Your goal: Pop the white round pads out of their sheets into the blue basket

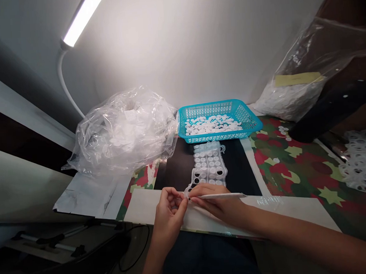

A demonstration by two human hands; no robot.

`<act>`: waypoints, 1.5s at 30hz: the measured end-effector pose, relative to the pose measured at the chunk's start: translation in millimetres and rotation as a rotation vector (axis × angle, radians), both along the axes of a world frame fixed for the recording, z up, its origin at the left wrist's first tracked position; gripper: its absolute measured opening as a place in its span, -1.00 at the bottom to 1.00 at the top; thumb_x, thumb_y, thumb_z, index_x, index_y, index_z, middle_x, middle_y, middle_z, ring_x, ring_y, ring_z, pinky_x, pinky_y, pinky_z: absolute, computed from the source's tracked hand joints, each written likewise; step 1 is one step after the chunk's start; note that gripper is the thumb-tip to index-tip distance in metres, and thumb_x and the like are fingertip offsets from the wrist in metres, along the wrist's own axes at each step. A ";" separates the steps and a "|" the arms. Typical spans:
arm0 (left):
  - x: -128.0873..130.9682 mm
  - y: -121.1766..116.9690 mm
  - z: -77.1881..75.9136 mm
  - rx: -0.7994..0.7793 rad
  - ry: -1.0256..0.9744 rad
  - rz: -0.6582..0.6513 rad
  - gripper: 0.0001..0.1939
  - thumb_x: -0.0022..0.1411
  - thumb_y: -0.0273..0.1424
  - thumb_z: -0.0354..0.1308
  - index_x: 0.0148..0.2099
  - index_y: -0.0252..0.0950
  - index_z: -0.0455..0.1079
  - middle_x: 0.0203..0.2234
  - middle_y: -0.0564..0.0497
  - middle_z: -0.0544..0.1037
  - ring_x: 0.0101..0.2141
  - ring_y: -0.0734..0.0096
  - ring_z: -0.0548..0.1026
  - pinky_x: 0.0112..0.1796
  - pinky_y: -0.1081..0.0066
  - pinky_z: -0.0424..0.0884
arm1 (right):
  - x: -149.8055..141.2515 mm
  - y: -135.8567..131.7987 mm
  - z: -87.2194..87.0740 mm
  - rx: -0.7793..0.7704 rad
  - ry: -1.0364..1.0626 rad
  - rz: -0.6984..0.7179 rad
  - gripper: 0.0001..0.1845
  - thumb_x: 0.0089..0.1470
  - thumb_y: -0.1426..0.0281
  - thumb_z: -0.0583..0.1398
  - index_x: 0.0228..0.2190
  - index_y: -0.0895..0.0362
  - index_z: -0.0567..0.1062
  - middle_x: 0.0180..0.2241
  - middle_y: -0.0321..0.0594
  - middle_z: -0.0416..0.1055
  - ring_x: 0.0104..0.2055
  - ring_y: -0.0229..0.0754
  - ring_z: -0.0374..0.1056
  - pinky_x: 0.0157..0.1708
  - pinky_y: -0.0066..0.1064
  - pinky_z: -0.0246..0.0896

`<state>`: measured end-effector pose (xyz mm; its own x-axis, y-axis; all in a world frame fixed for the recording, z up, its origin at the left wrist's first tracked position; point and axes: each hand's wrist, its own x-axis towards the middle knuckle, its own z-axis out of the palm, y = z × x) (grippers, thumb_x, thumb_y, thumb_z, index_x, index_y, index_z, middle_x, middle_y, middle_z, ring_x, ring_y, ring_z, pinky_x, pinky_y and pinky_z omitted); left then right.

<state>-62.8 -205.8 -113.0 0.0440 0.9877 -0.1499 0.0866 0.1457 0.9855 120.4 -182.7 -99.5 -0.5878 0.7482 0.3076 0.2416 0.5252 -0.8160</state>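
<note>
My left hand [171, 209] has its fingers curled and pinched at the near corner of a translucent plastic holder [193, 178] with round holes. My right hand [217, 202] is closed around a slim white pen-like tool [224, 195]. Its dark tip meets the left fingertips, and the small part between them is too small to make out. Beyond the hands, translucent trays [208, 159] filled with rows of white round caps lie on a black mat [176, 170]. A few holes in the nearer tray show dark.
A blue basket [252, 123] of white discs stands behind the mat. A bulky clear bag [124, 128] sits left; another bag [287, 99] is at the back right. Loose plastic frames [362, 160] pile up at far right. A lamp [80, 23] shines above.
</note>
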 end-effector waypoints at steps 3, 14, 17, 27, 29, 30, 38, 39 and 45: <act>2.4 -1.0 -0.8 0.013 -0.016 0.053 -0.73 0.18 -0.28 0.16 -0.25 -0.22 0.09 -0.37 0.07 0.41 -0.39 0.51 0.40 -0.57 0.65 0.24 | 0.0 -1.3 1.6 0.009 0.006 0.038 -0.68 0.26 0.43 -0.02 -0.01 0.11 0.39 -0.11 -0.17 0.45 -0.08 -0.25 0.36 -0.08 -0.43 0.24; 15.9 -5.1 1.1 0.076 0.132 0.192 -0.68 0.08 -0.30 0.24 -0.26 -0.23 0.13 -0.41 0.06 0.47 -0.48 0.53 0.39 -0.54 0.60 0.27 | -0.4 -4.4 0.5 -0.006 0.019 -0.033 -0.68 0.29 0.41 -0.05 0.00 0.07 0.38 -0.10 -0.21 0.46 -0.07 -0.25 0.38 -0.05 -0.45 0.25; 17.4 -4.6 0.7 0.064 0.105 0.220 -0.67 0.04 -0.34 0.25 -0.25 -0.23 0.13 -0.42 0.06 0.47 -0.47 0.52 0.40 -0.53 0.60 0.29 | -2.1 -3.3 -7.7 0.122 -0.006 -0.024 -0.65 0.29 0.42 -0.05 0.06 0.07 0.32 -0.07 -0.19 0.45 -0.03 -0.23 0.36 -0.02 -0.42 0.26; 13.9 -2.5 1.9 0.051 -0.024 0.171 -0.70 0.05 -0.42 0.22 -0.27 -0.23 0.11 -0.42 0.11 0.43 -0.49 0.59 0.31 -0.45 0.59 0.31 | -4.9 -3.2 -15.8 0.293 -0.043 -0.008 -0.68 0.27 0.42 -0.02 0.02 0.12 0.34 -0.07 -0.09 0.45 0.00 -0.16 0.36 -0.02 -0.33 0.31; 13.6 -2.0 3.1 0.058 -0.023 0.158 -0.71 0.07 -0.41 0.21 -0.27 -0.22 0.11 -0.41 0.10 0.43 -0.49 0.58 0.30 -0.46 0.60 0.29 | -4.6 -4.1 -8.8 0.227 -0.009 -0.021 -0.68 0.28 0.41 -0.03 0.02 0.09 0.34 -0.09 -0.14 0.46 -0.03 -0.19 0.38 -0.04 -0.36 0.31; 13.6 -1.9 3.6 0.062 -0.020 0.156 -0.71 0.08 -0.40 0.21 -0.27 -0.22 0.11 -0.41 0.09 0.44 -0.48 0.58 0.30 -0.46 0.59 0.29 | -4.2 -4.6 -5.4 0.193 0.008 -0.032 -0.68 0.28 0.41 -0.04 0.02 0.08 0.34 -0.10 -0.15 0.46 -0.05 -0.20 0.39 -0.05 -0.38 0.31; 15.3 -4.2 5.9 0.068 0.006 0.136 -0.74 0.15 -0.36 0.17 -0.25 -0.22 0.09 -0.41 0.09 0.43 -0.47 0.56 0.30 -0.43 0.57 0.28 | 0.5 -5.5 1.5 -0.009 0.051 -0.128 -0.72 0.27 0.44 -0.02 -0.10 0.06 0.43 -0.16 -0.23 0.49 -0.13 -0.26 0.40 -0.08 -0.46 0.28; 15.4 -3.9 6.1 0.069 0.007 0.134 -0.74 0.15 -0.37 0.17 -0.25 -0.22 0.09 -0.41 0.09 0.42 -0.47 0.55 0.30 -0.42 0.57 0.28 | 0.7 -5.2 1.0 -0.008 0.051 -0.146 -0.73 0.26 0.44 -0.01 -0.11 0.07 0.43 -0.17 -0.24 0.49 -0.13 -0.25 0.41 -0.09 -0.46 0.28; 14.4 -2.6 6.2 0.053 0.023 0.145 -0.73 0.12 -0.36 0.17 -0.25 -0.21 0.09 -0.40 0.08 0.42 -0.47 0.54 0.28 -0.43 0.56 0.27 | 2.2 -0.2 -5.2 -0.007 0.098 -0.243 -0.75 0.25 0.39 0.01 -0.14 0.07 0.45 -0.19 -0.20 0.50 -0.14 -0.18 0.42 -0.12 -0.37 0.32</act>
